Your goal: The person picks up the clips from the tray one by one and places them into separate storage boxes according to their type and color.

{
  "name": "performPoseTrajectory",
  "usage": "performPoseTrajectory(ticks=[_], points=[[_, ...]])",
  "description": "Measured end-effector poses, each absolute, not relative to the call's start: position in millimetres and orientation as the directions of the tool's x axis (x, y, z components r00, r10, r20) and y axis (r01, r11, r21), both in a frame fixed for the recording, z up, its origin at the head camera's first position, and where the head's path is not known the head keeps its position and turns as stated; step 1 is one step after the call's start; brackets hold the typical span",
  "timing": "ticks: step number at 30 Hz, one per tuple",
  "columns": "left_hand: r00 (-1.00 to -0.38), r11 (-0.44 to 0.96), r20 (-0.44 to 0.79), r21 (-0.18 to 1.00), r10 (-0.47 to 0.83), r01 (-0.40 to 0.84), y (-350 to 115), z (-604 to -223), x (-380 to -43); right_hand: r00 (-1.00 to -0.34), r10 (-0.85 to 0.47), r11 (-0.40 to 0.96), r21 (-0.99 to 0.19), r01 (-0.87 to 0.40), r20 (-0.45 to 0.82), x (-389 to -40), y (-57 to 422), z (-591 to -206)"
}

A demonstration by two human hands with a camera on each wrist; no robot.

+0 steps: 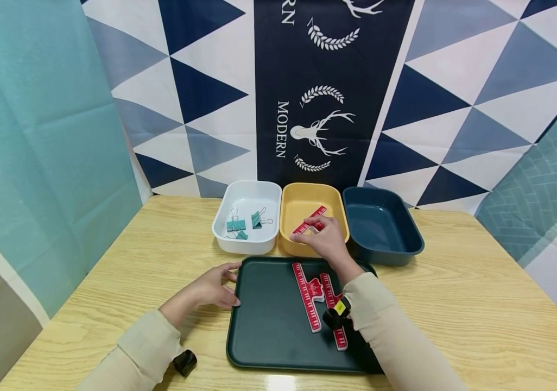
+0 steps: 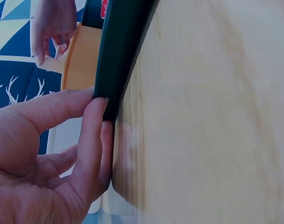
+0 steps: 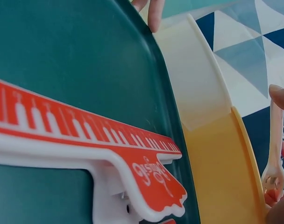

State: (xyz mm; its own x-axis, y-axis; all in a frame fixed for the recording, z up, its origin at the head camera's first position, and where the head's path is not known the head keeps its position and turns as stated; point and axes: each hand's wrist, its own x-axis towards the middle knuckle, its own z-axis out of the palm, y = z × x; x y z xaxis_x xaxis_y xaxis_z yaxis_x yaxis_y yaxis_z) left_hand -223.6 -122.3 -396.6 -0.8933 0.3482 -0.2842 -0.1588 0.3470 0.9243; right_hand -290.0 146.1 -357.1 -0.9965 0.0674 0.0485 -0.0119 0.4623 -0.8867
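Note:
My right hand (image 1: 326,237) pinches a red-and-white piano-key music clip (image 1: 309,220) over the yellow bin (image 1: 288,201). From the right wrist view, the held clip (image 3: 275,135) appears edge-on, partly hidden by fingers. Two similar clips lie on the dark green tray (image 1: 264,326): one clip (image 1: 308,298) shows fully, while the other clip (image 1: 339,338) is partly covered by the right wrist. At the tray's left rim, my left hand (image 1: 214,287) grips the edge near the far corner; its fingertips (image 2: 101,105) meet the rim in the left wrist view.
A white bin (image 1: 246,247) holds several teal binder clips (image 1: 235,225), left of the yellow bin. To the right stands a dark blue bin (image 1: 381,225). All three line the back of the wooden table (image 1: 459,282), before a patterned cloth (image 1: 210,81).

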Motion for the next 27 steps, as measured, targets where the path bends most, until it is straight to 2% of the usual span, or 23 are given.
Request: performPoseTrajectory(ticks=[11,27], points=[[-0.89,0.341,-0.286,0.926,0.354,-0.162,-123,-396,-224,-0.994,0.084,0.456,-0.89,-0.019,0.064,-302,143,-357],[-0.884,0.326,-0.28,0.932,0.374,-0.158,-125,-394,-223,-0.988,0.141,0.544,-0.838,0.024,0.064,-322,144,-360]])
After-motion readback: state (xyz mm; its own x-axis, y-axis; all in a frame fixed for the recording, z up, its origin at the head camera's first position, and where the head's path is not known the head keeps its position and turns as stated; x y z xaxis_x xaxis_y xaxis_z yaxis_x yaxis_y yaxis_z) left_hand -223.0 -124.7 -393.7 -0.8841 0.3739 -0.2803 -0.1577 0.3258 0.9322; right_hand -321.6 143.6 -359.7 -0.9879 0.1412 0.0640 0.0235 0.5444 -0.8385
